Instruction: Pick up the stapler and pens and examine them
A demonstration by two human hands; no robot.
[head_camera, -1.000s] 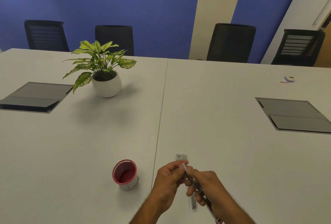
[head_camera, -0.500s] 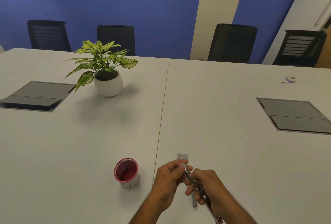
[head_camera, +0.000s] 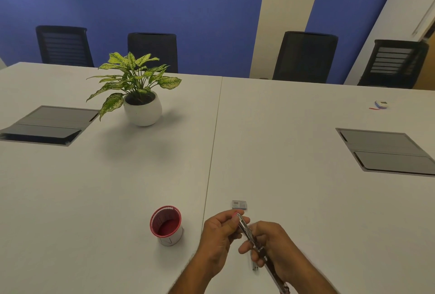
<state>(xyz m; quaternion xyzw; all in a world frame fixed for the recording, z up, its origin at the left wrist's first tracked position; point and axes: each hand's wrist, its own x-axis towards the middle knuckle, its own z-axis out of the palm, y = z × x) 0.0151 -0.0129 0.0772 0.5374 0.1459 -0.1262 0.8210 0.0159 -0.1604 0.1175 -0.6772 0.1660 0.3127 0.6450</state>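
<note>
Metal glints between my hands: the right hand grips a slim stapler-like tool mid-body, slanted up over the bench so its tip meets the left hand, whose fingertips pinch there, probably to steady it. Just beyond lies a small barcoded box; a red-rimmed cup stands left. I cannot make out what the left fingers pinch, and the tool's rear end is cut off

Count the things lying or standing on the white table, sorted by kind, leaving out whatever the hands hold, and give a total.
Potted plant: 1
Red-rimmed cup: 1
Small barcoded box: 1
Small blue-and-red item at the far right: 1
Small metal piece below the hands: 1
Total: 5
</note>
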